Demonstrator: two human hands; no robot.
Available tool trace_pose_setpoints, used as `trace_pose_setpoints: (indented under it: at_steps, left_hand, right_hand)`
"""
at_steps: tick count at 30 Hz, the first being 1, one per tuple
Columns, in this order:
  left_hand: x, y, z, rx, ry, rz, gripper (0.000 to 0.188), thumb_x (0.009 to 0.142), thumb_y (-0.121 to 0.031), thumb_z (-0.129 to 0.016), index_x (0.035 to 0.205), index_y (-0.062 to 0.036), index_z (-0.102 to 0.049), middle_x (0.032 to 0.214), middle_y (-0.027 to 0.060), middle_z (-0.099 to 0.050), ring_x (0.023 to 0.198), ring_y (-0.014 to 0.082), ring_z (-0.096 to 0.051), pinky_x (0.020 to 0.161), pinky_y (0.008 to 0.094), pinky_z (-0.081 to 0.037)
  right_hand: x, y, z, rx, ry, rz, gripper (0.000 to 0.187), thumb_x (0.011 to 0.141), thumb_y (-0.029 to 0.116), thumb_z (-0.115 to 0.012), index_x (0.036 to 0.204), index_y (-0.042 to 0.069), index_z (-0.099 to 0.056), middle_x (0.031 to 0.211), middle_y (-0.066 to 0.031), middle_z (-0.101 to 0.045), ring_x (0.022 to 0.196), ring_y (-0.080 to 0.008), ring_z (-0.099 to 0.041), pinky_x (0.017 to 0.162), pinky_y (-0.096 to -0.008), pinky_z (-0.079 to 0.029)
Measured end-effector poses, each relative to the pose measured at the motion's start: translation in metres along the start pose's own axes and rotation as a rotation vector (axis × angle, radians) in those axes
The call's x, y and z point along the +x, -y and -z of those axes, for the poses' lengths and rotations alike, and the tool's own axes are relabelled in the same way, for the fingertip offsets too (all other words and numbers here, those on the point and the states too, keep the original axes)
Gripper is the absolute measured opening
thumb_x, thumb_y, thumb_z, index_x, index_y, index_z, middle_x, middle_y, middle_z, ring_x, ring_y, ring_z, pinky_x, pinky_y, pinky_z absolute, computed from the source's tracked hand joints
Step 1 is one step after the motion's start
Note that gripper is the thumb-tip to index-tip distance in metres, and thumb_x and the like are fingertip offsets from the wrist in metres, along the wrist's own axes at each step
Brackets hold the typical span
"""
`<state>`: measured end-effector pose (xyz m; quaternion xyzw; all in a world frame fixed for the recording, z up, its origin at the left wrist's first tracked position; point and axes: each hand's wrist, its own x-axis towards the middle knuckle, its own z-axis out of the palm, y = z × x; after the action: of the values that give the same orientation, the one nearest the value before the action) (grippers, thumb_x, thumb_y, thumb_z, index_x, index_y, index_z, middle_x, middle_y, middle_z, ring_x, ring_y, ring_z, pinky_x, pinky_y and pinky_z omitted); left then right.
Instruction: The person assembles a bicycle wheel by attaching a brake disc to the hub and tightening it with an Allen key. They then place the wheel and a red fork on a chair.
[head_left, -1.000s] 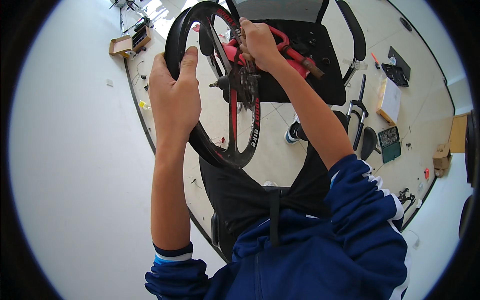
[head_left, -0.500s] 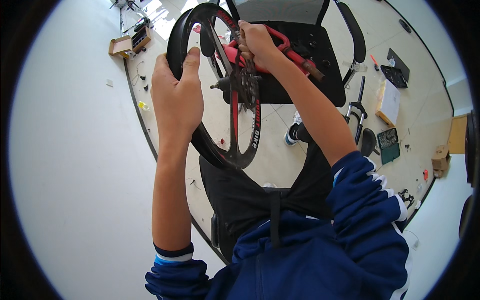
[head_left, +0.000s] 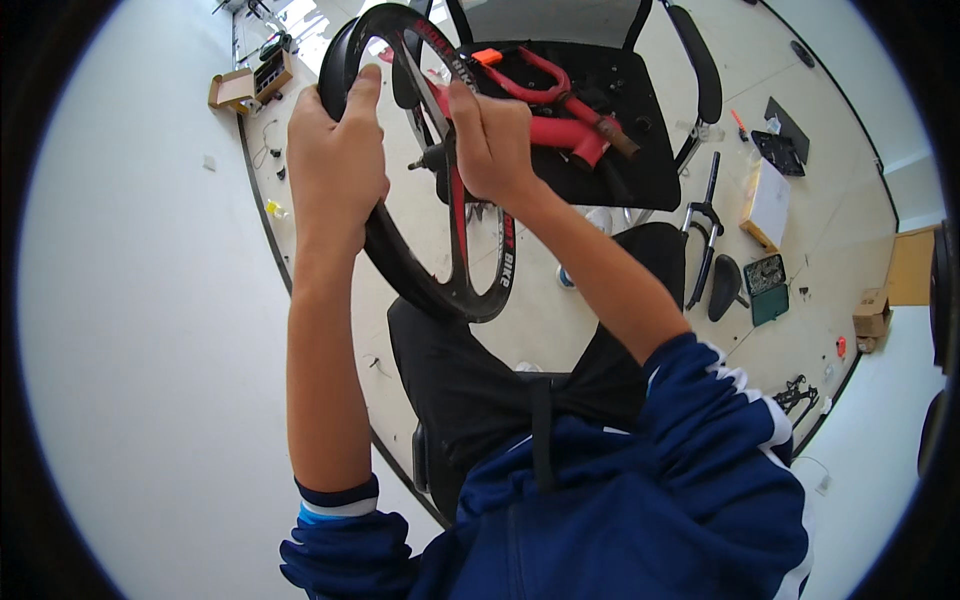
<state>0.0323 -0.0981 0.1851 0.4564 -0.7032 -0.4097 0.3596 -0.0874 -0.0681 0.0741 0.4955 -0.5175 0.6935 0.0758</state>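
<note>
A black bicycle wheel [head_left: 462,255] with red-marked spokes and a dark tyre is held up tilted in front of me. My left hand [head_left: 338,165] grips the tyre on its left side, thumb over the near face. Against the wheel's right part, by the hub, my right hand [head_left: 492,145] is closed, its thumb upward; it covers the sprockets, and its fingertips are hidden. The hub axle [head_left: 425,162] sticks out left of that hand. Behind the wheel, a red bicycle frame [head_left: 560,130] lies on the seat of a black chair [head_left: 640,180].
On the tiled floor to the right lie a black suspension fork [head_left: 708,230], a bicycle saddle [head_left: 724,288], a green tool case [head_left: 768,290] and a white box [head_left: 765,205]. An open cardboard box [head_left: 235,90] stands by the left wall. An orange item [head_left: 487,57] sits on the chair.
My right hand has moved from the upper rim down and left to the hub area, covering the sprockets. The wheel has shifted slightly left and up in view. An orange item now shows on the chair.
</note>
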Motion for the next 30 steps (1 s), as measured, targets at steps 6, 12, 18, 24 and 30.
trace_pose_setpoints:
  at_steps: [6,12,18,24,30]
  left_hand:
    - [-0.002,0.004,0.006,0.007,-0.011,0.039,0.031,0.096,-0.035,-0.057,0.095,-0.0047,-0.052,0.055,-0.0034,-0.039,0.036,0.0038,-0.034,0.032,0.021,-0.031]
    - [-0.006,0.001,0.002,0.004,-0.002,0.013,0.029,0.097,-0.033,-0.056,0.096,-0.0046,-0.052,0.056,-0.0032,-0.04,0.036,0.0038,-0.034,0.032,0.0207,-0.031]
    - [-0.006,0.004,0.002,0.013,0.001,0.005,0.03,0.097,-0.033,-0.057,0.1,-0.0038,-0.054,0.056,-0.0032,-0.041,0.035,0.0039,-0.036,0.032,0.0202,-0.031]
    - [-0.008,0.004,0.004,0.0,0.002,0.001,0.033,0.096,-0.033,-0.06,0.087,-0.0031,-0.05,0.056,-0.0001,-0.046,0.039,0.0068,-0.041,0.035,0.0231,-0.033]
    - [-0.008,0.002,0.002,0.045,0.003,-0.022,0.035,0.096,-0.035,-0.059,0.087,-0.0024,-0.05,0.057,0.001,-0.047,0.04,0.0071,-0.042,0.036,0.0236,-0.034]
  right_hand:
    - [0.018,-0.011,0.031,0.736,-0.207,-0.731,0.045,0.101,0.027,-0.045,0.06,0.015,-0.03,0.05,0.0044,-0.024,0.041,-0.0078,-0.021,0.04,-0.0279,-0.018]
    - [0.018,-0.036,0.026,0.803,-0.156,-0.969,0.043,0.1,0.028,-0.044,0.062,0.015,-0.029,0.051,0.0047,-0.019,0.041,-0.009,-0.016,0.04,-0.0287,-0.014]
    - [0.023,-0.041,0.024,0.821,-0.132,-0.955,0.043,0.1,0.028,-0.045,0.062,0.016,-0.029,0.052,0.0049,-0.019,0.041,-0.0087,-0.016,0.041,-0.0287,-0.014]
    - [0.027,-0.044,0.019,0.823,-0.087,-1.01,0.041,0.099,0.028,-0.046,0.062,0.016,-0.032,0.051,0.0054,-0.02,0.04,-0.0084,-0.017,0.039,-0.0278,-0.016]
    - [0.035,-0.064,0.011,0.723,0.011,-0.998,0.039,0.097,0.025,-0.047,0.061,0.012,-0.041,0.049,0.003,-0.033,0.037,-0.0091,-0.03,0.036,-0.0288,-0.023]
